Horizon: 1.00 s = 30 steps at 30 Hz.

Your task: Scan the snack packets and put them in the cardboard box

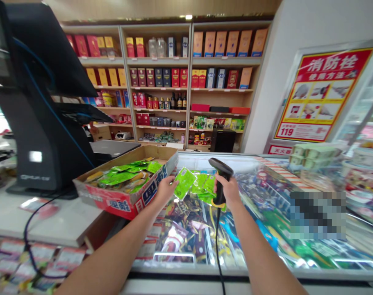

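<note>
My left hand (pixel 166 189) pinches a bright green snack packet (pixel 185 182) by its left edge, above the glass top of a freezer. In my right hand (pixel 228 188) is a black barcode scanner (pixel 221 167), held upright by its handle, its cable hanging down toward me. Between the two hands, several more green packets (pixel 201 183) lie on the glass, partly hidden behind the scanner. To the left of my left hand stands an open cardboard box (pixel 112 200) with green packets (pixel 128 172) inside.
A black checkout terminal (pixel 48 102) stands on the white counter (pixel 8 217) at left. Under the freezer's glass lid (pixel 248 164) are wrapped frozen goods. Egg cartons (pixel 315 153) and tubs (pixel 365 176) sit at right. Shelves (pixel 158 61) of boxed goods line the back wall.
</note>
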Tool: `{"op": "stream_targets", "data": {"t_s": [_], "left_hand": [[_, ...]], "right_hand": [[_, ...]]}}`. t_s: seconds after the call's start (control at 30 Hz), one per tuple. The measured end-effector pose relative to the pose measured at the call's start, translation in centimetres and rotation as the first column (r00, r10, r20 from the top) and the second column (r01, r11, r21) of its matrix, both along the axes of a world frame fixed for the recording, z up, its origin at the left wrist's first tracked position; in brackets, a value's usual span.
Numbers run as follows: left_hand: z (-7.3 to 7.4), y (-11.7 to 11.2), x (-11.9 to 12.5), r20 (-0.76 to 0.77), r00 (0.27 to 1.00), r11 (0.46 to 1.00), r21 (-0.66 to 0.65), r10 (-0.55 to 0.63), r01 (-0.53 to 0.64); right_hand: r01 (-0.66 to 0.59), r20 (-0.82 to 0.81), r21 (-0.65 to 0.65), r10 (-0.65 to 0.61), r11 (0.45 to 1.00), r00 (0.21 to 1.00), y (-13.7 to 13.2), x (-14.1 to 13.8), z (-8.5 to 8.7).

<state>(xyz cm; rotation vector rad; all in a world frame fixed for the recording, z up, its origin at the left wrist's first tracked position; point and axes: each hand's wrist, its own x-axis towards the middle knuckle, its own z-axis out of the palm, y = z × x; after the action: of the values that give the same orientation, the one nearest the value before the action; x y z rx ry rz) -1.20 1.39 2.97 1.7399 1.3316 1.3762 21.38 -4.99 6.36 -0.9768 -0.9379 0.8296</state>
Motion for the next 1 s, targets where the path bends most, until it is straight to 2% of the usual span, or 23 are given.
{"op": "stream_targets", "data": {"t_s": [0.13,0.2,0.27,0.37,0.43,0.57,0.67,0.73,0.8,0.83,0.9,1.0], "left_hand": [[-0.2,0.3,1.1,0.285,0.957,0.969,-0.212,-0.064,0.128],[0.5,0.4,2.0,0.382,0.921,0.940,-0.278,-0.080,0.197],[1.6,0.6,3.1,0.402,0.913,0.925,-0.317,-0.070,0.210],[3.2,1.2,5.1,0.310,0.950,0.921,-0.354,-0.045,0.160],[3.8,1.7,6.6,0.240,0.970,0.921,-0.366,-0.045,0.134],[3.7,2.5,8.8,0.090,0.995,0.926,-0.370,-0.047,0.077],[3.8,2.0,9.0,-0.094,0.995,0.950,-0.311,-0.019,-0.011],[4.7,1.2,8.3,-0.373,0.928,0.983,-0.161,0.017,-0.083],[6.4,0.6,7.1,-0.649,0.757,0.995,0.003,0.077,-0.099],[7.6,0.5,6.3,-0.735,0.670,0.994,0.052,0.105,-0.098],[10.1,1.2,3.9,-0.801,0.581,0.988,0.082,0.143,-0.131],[13.1,4.3,-1.3,-0.830,0.522,0.969,0.083,0.197,-0.234]], "right_hand": [[0.167,-0.188,0.023,-0.160,0.986,0.969,0.6,0.9,0.1],[0.213,-0.241,0.047,-0.196,0.976,0.950,0.8,1.2,0.2],[0.241,-0.274,0.064,-0.215,0.968,0.937,1.0,1.4,0.1],[0.265,-0.295,0.071,-0.234,0.962,0.926,1.2,1.7,0.0],[0.267,-0.298,0.065,-0.237,0.962,0.925,1.3,1.8,-0.2],[0.258,-0.295,0.051,-0.233,0.965,0.927,1.6,1.9,-0.6],[0.268,-0.304,0.044,-0.243,0.962,0.921,1.6,1.7,-0.6],[0.268,-0.307,0.050,-0.241,0.962,0.921,1.5,1.6,-0.5],[0.258,-0.302,0.063,-0.228,0.964,0.926,1.4,1.5,-0.5],[0.251,-0.296,0.066,-0.221,0.966,0.929,1.3,1.5,-0.5],[0.239,-0.284,0.061,-0.213,0.969,0.935,1.3,1.4,-0.5],[0.228,-0.270,0.052,-0.206,0.972,0.941,1.4,1.3,-0.6]]}}
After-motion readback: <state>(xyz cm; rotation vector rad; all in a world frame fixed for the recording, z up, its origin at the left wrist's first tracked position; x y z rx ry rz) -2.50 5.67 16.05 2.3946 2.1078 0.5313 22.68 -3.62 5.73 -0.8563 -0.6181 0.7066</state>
